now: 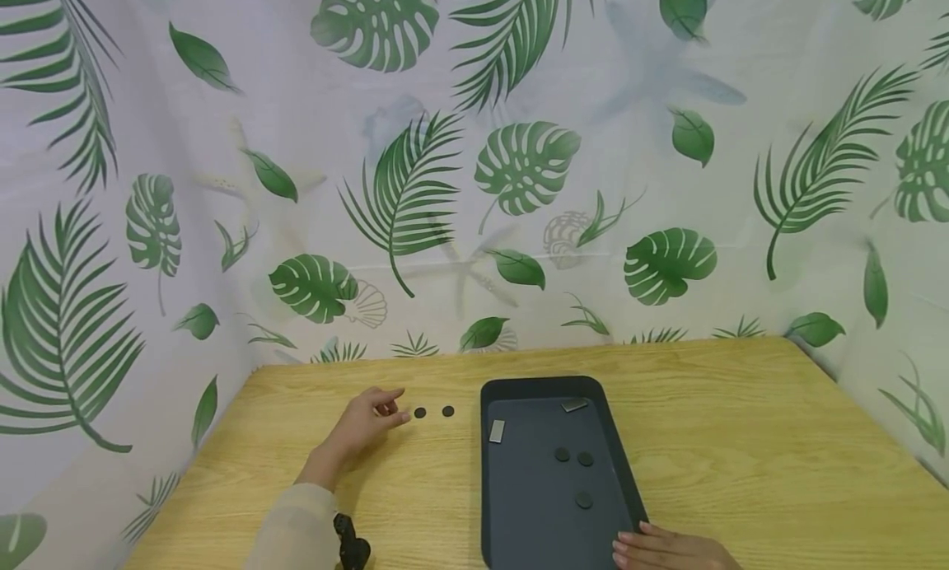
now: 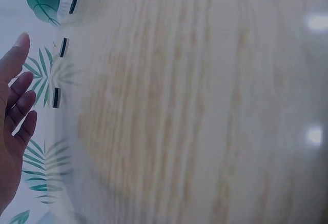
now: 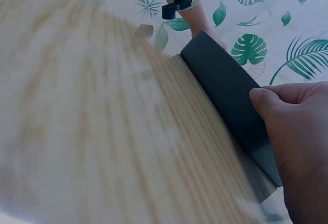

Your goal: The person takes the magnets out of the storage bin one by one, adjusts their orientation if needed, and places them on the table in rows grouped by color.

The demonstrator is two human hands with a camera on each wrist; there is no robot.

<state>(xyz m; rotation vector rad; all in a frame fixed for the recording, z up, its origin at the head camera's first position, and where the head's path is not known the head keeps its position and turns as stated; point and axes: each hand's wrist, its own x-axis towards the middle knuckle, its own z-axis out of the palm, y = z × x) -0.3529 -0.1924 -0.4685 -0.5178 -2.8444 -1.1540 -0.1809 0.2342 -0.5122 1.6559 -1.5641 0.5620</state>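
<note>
My left hand (image 1: 368,422) hovers by the table's left side, fingers loosely bent, with nothing visible between them. Just right of its fingertips, two small black discs (image 1: 448,411) lie on the wood. The left wrist view shows three thin dark pieces (image 2: 63,47) edge-on beside the hand (image 2: 15,111); in the head view the third is not visible. My right hand (image 1: 670,549) grips the dark baking tray (image 1: 519,537) at its near right corner; in the right wrist view the thumb (image 3: 264,101) presses the outer wall. Inside the tray lie three black discs (image 1: 583,500) and two silver rectangular pieces (image 1: 497,431).
A wood-grain table (image 1: 741,438) carries everything. A white leaf-print cloth (image 1: 460,224) hangs behind and along both sides of it. A black wrist device (image 1: 352,544) is strapped at the left sleeve (image 1: 292,529).
</note>
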